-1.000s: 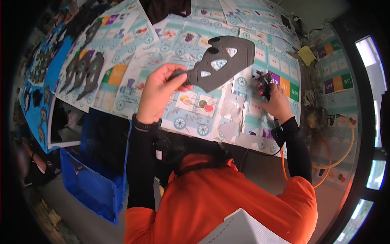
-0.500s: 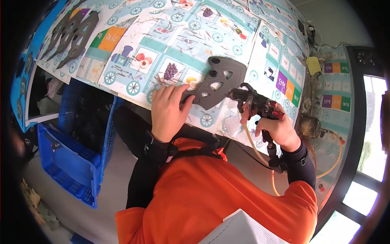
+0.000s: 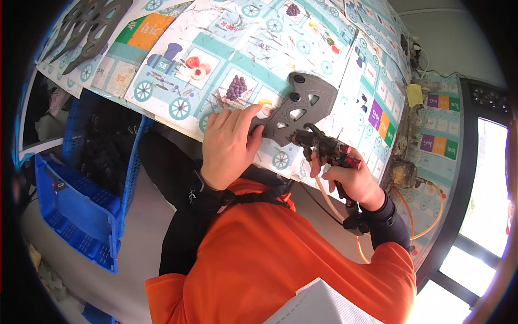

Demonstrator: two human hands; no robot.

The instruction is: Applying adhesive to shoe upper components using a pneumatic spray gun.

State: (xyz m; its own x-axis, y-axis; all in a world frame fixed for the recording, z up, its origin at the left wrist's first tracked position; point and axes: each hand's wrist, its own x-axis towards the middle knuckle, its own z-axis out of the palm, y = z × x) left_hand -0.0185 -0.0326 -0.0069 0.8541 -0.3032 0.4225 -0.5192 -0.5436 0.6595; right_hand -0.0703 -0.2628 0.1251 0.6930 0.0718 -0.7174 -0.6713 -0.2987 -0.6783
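Note:
A flat dark grey plastic part with several cut-outs lies on the table, its wide end away from me. My left hand is closed around its narrow end, thumb against the edge and fingers resting on the paper. In my right hand is a dark, grimy spray gun with red fittings, a pale hose running down from it. The gun's nozzle points left, close to the part's lower right edge. Whether anything comes out of the nozzle, I cannot tell.
Stained printed paper sheets cover the table. Several similar grey parts lie at the far left. Below the table's left edge stands a blue plastic crate. An orange hose loops at right, beside a dark-framed glass door.
The view has shifted a little. My right hand has drawn the spray gun slightly left and down along the part's edge. My left hand keeps its hold.

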